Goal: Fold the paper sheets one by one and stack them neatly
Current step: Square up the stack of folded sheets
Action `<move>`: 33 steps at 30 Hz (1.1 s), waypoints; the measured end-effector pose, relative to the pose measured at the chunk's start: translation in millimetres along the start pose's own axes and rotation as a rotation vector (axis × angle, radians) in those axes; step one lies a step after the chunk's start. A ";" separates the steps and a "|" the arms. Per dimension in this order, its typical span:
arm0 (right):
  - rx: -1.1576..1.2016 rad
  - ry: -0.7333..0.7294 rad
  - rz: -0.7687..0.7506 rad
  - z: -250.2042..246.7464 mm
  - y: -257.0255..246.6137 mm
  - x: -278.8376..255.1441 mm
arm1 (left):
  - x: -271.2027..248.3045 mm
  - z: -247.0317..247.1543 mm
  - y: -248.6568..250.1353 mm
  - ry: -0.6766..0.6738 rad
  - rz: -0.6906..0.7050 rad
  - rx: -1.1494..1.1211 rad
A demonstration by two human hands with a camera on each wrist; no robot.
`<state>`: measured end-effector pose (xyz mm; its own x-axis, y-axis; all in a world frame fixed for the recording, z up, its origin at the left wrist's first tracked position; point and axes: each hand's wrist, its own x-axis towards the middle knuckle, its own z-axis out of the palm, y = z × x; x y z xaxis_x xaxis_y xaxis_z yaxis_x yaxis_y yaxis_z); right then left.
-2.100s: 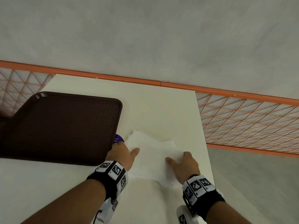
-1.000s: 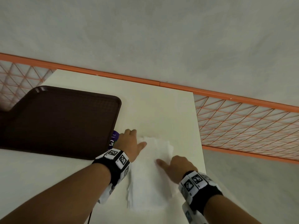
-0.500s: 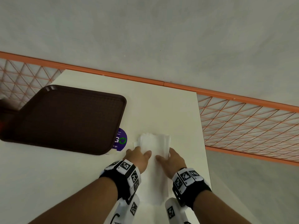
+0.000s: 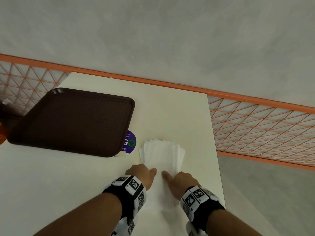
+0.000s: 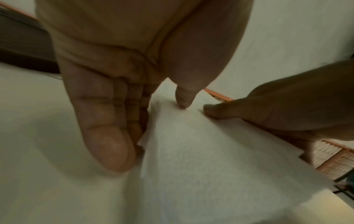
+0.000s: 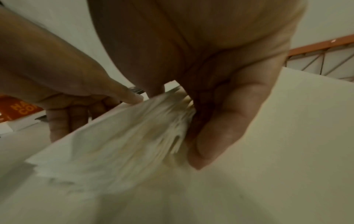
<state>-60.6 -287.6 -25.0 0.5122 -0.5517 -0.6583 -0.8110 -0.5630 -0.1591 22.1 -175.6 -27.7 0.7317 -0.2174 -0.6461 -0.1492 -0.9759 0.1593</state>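
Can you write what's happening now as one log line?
left hand: squaring paper stack | right hand: squaring other side | tray: empty

I read one purple round sticker (image 4: 130, 143) on the table (image 4: 170, 116), just ahead-left of my left hand (image 4: 142, 174): "GO", small "go" beneath, half under the tray (image 4: 73, 120). Orange sign (image 6: 21, 108) beyond: partial "HA", "CO".
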 end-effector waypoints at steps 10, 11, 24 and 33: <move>-0.054 -0.003 -0.047 -8.5 12.8 -4.7 | -1.6 -6.6 -13.1 0.016 0.033 0.067; -0.033 0.034 -0.048 -13.1 15.1 -1.1 | 2.0 -10.7 -15.0 0.039 0.031 0.045; 0.233 0.154 -0.274 -27.5 -2.4 34.9 | 35.2 -12.1 9.5 0.193 0.180 -0.233; 0.231 0.198 -0.197 -35.4 -7.1 45.4 | 36.0 -17.0 16.5 0.233 0.152 -0.273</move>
<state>-21.6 -330.5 -27.7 0.6913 -0.5680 -0.4467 -0.7224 -0.5290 -0.4453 57.3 -199.2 -35.7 0.8510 -0.3183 -0.4176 -0.1084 -0.8847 0.4535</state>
